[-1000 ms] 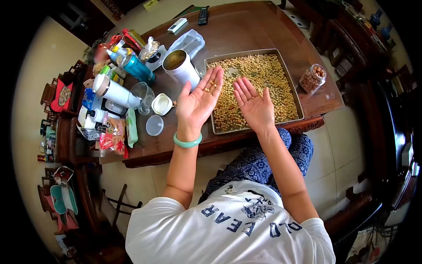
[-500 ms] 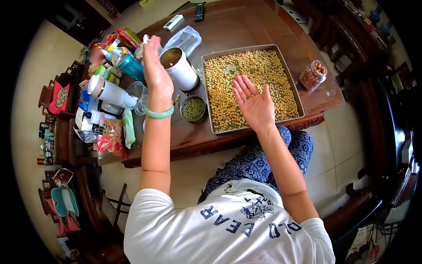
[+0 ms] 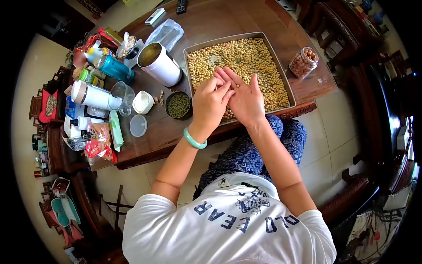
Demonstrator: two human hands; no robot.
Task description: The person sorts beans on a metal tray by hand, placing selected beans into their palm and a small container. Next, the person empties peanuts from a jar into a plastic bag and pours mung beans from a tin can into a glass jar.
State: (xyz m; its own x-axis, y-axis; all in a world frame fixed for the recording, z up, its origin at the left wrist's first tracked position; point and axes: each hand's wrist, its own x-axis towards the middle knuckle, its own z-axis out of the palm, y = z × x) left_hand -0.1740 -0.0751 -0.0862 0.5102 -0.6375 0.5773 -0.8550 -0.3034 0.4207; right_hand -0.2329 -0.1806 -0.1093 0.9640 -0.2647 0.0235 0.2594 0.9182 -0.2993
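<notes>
Over the near part of a square metal tray (image 3: 188,66) filled with yellow soybeans (image 3: 259,57), my two hands meet. My right hand (image 3: 246,102) is palm up with its fingers stretched out. My left hand (image 3: 210,104), a pale green bangle on its wrist, has its thumb and forefinger drawn together at the right palm. Whatever those fingertips pinch, if anything, is too small to make out. Just left of the hands stands a dark cup of green mung beans (image 3: 179,104). Behind it is a white canister (image 3: 160,66), open at the top and tilted in view.
A clear jar of brown nuts (image 3: 303,63) stands right of the tray. Left on the table are a small white container (image 3: 143,102), a round translucent lid (image 3: 138,126), a white bottle (image 3: 90,94), a blue bottle (image 3: 115,68) and snack packets (image 3: 100,141). A plastic bag (image 3: 166,34) lies behind.
My left hand has come down and right from its raised position, and its fingers now meet my right palm. The right hand stays palm up. The view has shifted slightly.
</notes>
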